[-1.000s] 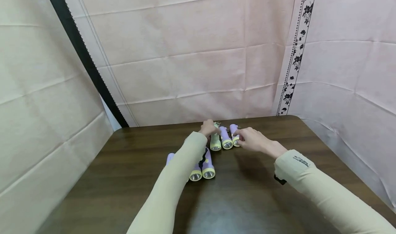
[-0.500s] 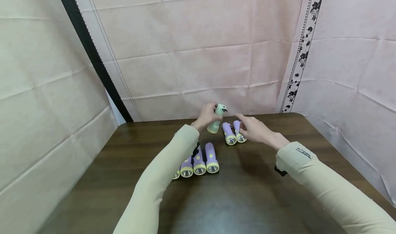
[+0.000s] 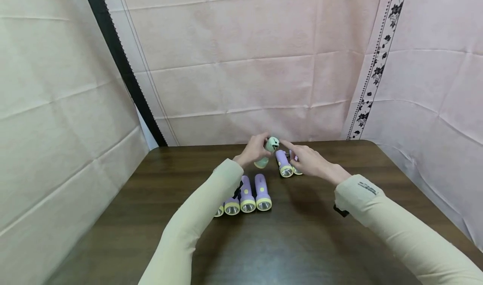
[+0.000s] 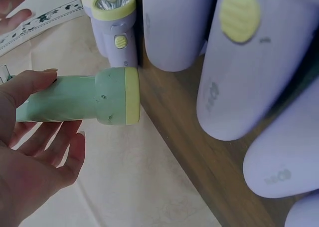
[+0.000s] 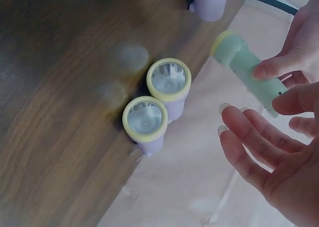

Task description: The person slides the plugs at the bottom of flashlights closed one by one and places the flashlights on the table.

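My left hand [image 3: 259, 147] holds a pale green flashlight [image 3: 268, 151] above the table [image 3: 151, 218], its yellow-rimmed head tilted down. In the left wrist view the green flashlight [image 4: 84, 100] lies across my left hand's fingers [image 4: 52, 142], thumb on top. My right hand [image 3: 293, 150] is open with straight fingers reaching to the green flashlight's tail. The right wrist view shows the right hand's fingers [image 5: 249, 142] spread just below the green flashlight [image 5: 245, 67], not gripping it. Two purple flashlights [image 3: 285, 166] lie under the right hand.
A row of several purple flashlights [image 3: 254, 193] lies side by side near my left forearm, lenses toward me. Two purple flashlights [image 5: 159, 102] lie close to the table's far edge. Pink cloth walls [image 3: 241, 67] stand behind and to both sides.
My left hand lifted the green flashlight off the table from beside the two purple ones. My right hand let go of a purple flashlight and moved up toward the green one's tail.
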The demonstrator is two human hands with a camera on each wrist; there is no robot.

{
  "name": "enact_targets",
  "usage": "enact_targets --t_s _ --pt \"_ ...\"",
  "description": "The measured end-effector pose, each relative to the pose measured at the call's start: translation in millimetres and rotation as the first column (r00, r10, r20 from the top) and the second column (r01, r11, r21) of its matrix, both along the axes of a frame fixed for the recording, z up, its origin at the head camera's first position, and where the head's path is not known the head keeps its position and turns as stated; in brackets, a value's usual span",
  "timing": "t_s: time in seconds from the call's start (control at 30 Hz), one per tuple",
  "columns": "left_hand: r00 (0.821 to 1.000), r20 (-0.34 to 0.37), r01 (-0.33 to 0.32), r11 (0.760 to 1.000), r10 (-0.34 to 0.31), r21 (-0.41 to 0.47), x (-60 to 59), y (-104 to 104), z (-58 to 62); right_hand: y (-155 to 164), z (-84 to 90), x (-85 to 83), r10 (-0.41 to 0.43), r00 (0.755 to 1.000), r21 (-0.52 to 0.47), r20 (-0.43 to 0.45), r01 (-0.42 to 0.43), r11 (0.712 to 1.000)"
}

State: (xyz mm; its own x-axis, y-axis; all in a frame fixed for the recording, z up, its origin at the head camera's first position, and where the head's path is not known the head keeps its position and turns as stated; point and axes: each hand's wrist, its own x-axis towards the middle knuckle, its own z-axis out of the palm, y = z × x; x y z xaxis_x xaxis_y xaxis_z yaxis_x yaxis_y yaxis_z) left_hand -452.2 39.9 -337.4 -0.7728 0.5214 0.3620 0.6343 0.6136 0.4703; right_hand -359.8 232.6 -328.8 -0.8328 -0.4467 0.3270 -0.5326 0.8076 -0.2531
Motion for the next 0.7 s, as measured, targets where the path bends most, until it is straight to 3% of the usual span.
enact_targets --t_s 0.33,0.7 --pt "1.000 -0.016 0.015 1.000 -0.015 -0.004 5.3 6.5 1.7 -9.4 4.5 -0.7 -0.016 1.000 0.016 -0.012 0.016 1.000" --pt "1.000 -0.027 0.002 1.000 -0.003 -0.019 7.4 7.8 -1.0 -15.8 6.6 3.3 -0.054 0.996 0.037 0.068 0.052 0.998"
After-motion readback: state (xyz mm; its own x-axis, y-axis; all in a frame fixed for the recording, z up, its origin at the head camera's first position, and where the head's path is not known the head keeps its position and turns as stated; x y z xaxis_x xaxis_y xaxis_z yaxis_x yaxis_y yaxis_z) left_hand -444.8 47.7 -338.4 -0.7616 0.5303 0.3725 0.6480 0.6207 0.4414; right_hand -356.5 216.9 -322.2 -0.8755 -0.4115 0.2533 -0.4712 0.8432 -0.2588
